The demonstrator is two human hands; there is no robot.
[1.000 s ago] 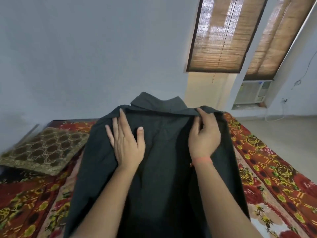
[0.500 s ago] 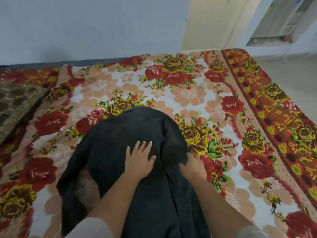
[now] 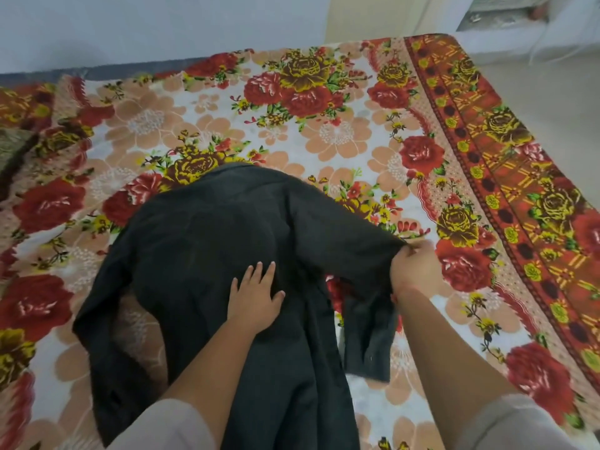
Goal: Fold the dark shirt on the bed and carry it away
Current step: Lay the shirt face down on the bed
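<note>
The dark shirt [image 3: 207, 241] lies spread on the flowered bed cover [image 3: 341, 131], its collar end pointing away from me and its body running down to the near edge. My left hand [image 3: 256, 297] rests flat on the middle of the shirt, fingers straight. My right hand [image 3: 414, 267] pinches the shirt's right sleeve at its fold and holds it out to the right, with the cuff end hanging back toward me. The left sleeve lies loose along the shirt's left side.
The bed cover's red patterned border [image 3: 506, 177] runs along the right side, with pale floor [image 3: 558, 92] beyond it. A dark patterned pillow [image 3: 13, 151] shows at the far left edge. A grey wall [image 3: 162, 24] stands behind the bed.
The shirt came down from being held up in front of me onto the bed. My right hand has drawn the right sleeve out to the right. My left hand stays flat on the cloth.
</note>
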